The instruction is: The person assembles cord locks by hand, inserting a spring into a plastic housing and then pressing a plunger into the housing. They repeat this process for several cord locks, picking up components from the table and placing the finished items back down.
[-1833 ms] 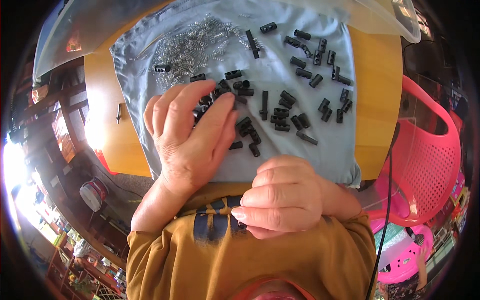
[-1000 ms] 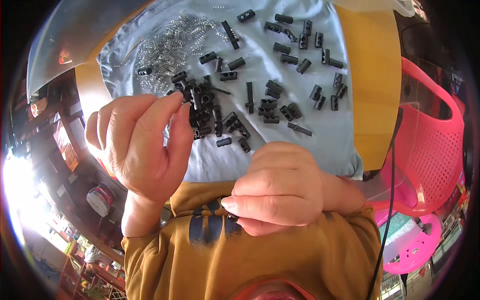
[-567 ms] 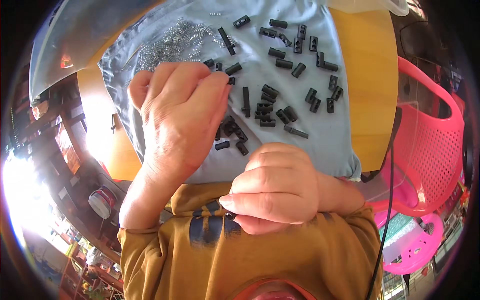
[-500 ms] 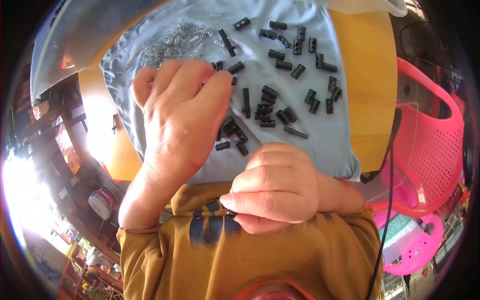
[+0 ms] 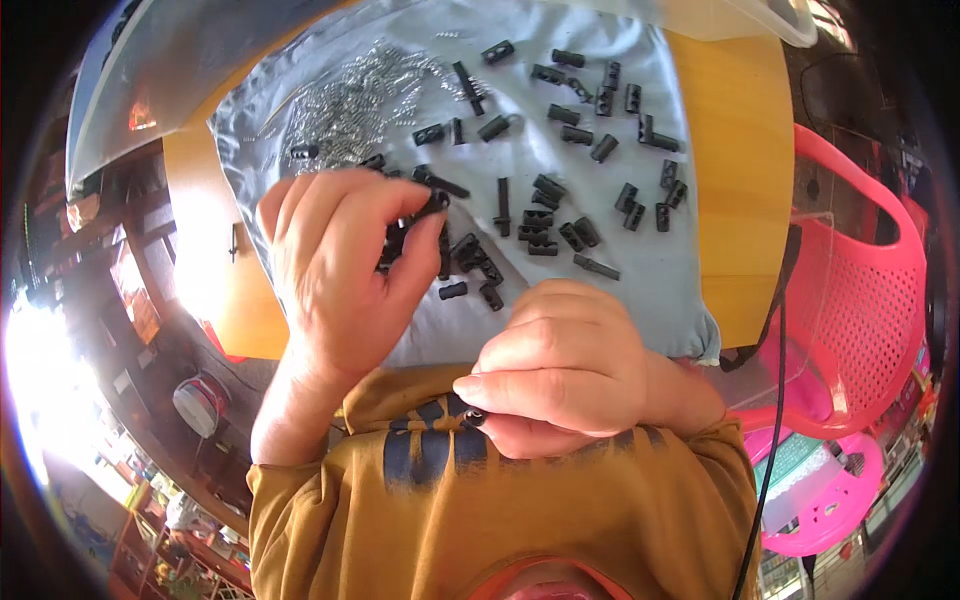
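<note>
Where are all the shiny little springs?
In the head view, the springs lie in a heap on the upper left of the pale blue cloth, just beyond the left hand.

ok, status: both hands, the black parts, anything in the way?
Left hand at a black tube, grip unclear. Right hand pinching a small black part. More black tubes on the cloth, some behind left hand. Springs heaped beyond it.

Shows pale blue on the cloth [image 5: 640, 310], black on the cylinders [image 5: 493, 127], silver on the springs [image 5: 348, 100], navy-patched mustard on the shirt [image 5: 600, 510].
</note>
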Demonstrator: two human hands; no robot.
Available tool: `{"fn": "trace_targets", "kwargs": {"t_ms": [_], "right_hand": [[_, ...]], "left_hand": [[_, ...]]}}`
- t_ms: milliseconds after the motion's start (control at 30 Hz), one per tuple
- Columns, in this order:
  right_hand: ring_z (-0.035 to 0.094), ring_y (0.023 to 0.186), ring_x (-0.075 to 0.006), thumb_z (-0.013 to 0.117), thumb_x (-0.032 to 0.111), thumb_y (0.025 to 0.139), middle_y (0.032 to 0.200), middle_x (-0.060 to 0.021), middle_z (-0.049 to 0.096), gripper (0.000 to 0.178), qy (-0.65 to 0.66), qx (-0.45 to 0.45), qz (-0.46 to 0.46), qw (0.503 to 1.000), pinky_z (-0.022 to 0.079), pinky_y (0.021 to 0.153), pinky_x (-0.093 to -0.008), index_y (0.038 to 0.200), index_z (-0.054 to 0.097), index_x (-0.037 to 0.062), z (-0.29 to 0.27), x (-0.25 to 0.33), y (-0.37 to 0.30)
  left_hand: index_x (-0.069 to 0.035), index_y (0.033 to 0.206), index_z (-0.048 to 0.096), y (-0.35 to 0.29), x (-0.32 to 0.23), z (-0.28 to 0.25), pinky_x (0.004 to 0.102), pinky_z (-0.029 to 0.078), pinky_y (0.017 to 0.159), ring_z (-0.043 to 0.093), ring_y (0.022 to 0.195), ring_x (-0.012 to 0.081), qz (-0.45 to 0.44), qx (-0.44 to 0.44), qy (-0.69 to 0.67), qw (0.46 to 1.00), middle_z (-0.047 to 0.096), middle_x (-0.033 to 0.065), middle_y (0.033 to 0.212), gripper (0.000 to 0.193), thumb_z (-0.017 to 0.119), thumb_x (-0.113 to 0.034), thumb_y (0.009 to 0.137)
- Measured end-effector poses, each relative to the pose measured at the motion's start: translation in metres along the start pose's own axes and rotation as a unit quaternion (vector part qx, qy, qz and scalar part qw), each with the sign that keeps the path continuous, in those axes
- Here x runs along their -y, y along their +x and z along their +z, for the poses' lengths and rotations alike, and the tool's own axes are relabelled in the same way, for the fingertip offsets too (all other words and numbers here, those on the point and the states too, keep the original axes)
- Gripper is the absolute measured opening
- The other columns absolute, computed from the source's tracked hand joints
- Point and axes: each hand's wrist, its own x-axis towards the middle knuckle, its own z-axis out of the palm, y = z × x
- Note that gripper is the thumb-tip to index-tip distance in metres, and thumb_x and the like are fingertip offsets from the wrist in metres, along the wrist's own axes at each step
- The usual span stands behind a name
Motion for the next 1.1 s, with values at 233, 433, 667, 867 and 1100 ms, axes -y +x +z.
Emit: {"fn": "trace_targets", "kwargs": {"t_ms": [233, 433, 667, 867, 1100], "right_hand": [[0.052, 0.052, -0.0164, 0.072, 0.004, 0.061, 0.075, -0.0056, 0.060, 0.025, 0.009, 0.010, -0.026, 1.000, 0.036, 0.043, -0.0273, 0.085, 0.067, 0.0010, 0.007, -0.004, 0.002], [0.050, 0.051, -0.0164, 0.072, 0.004, 0.063, 0.075, -0.0052, 0.060, 0.024, 0.013, 0.069, -0.030, 0.997, 0.035, 0.043, -0.0271, 0.086, 0.067, 0.0011, 0.007, -0.006, 0.006], [0.050, 0.050, -0.0150, 0.071, 0.003, 0.066, 0.074, -0.0045, 0.060, 0.020, -0.012, 0.047, -0.020, 0.999, 0.035, 0.042, -0.0266, 0.085, 0.067, 0.0017, 0.006, -0.009, 0.008], [0.052, 0.052, -0.0149, 0.071, 0.004, 0.066, 0.073, -0.0040, 0.060, 0.018, 0.000, 0.050, -0.015, 0.999, 0.040, 0.045, -0.0267, 0.083, 0.068, 0.0024, 0.008, -0.007, 0.005], [0.053, 0.054, -0.0162, 0.072, 0.005, 0.064, 0.073, -0.0034, 0.060, 0.020, -0.024, 0.065, 0.007, 0.998, 0.043, 0.047, -0.0273, 0.084, 0.068, 0.0035, 0.006, -0.007, 0.008]], "left_hand": [[-0.010, 0.088, 0.068, -0.057, -0.010, -0.004, 0.0306, 0.036, 0.065, 0.053, 0.062, 0.0149, 0.006, -0.022, -0.034, 0.999, 0.058, -0.0018, 0.076, 0.030, 0.078, -0.005, 0.060], [-0.008, 0.094, 0.067, -0.026, -0.011, 0.007, 0.0322, 0.037, 0.071, 0.055, 0.068, 0.0177, 0.013, -0.041, -0.017, 0.999, 0.059, 0.0005, 0.079, 0.033, 0.078, -0.005, 0.063], [-0.008, 0.096, 0.070, -0.040, -0.004, 0.006, 0.0292, 0.032, 0.068, 0.051, 0.068, 0.0115, 0.072, -0.049, 0.028, 0.996, 0.059, -0.0018, 0.088, 0.040, 0.060, -0.020, 0.059], [-0.011, 0.105, 0.070, -0.067, 0.000, -0.002, 0.0364, 0.040, 0.082, 0.056, 0.101, 0.0210, -0.024, 0.015, 0.068, 0.997, 0.061, 0.0059, 0.115, 0.036, 0.073, -0.020, 0.070], [-0.007, 0.116, 0.064, -0.053, -0.010, 0.014, 0.0423, 0.037, 0.101, 0.053, 0.120, 0.0276, -0.005, 0.073, 0.000, 0.997, 0.056, 0.0091, 0.129, 0.037, 0.061, -0.023, 0.084]]}}
